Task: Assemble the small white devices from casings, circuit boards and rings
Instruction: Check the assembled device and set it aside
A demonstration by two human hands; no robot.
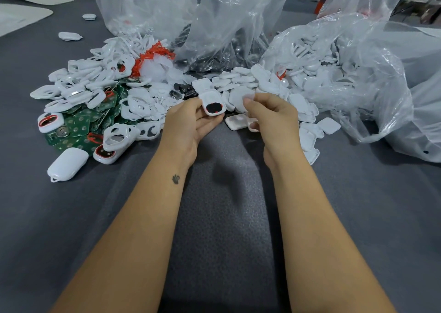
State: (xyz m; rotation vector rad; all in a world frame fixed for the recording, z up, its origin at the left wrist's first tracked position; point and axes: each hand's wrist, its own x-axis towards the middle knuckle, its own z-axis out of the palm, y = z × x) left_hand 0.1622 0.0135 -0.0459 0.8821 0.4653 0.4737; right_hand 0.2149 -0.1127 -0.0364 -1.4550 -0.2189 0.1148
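step: fitting insert into casing (213,107) | left hand (188,121) grips casing | right hand (272,114) pinches translucent disc (248,97) | next: seat disc squarely over dark opening

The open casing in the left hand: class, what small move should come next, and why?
Probably lower the thin white disc pinched in the right hand onto the open casing gripped by the left hand. The casing's dark, red-rimmed inside faces up uncovered, and the disc hovers just right of it.
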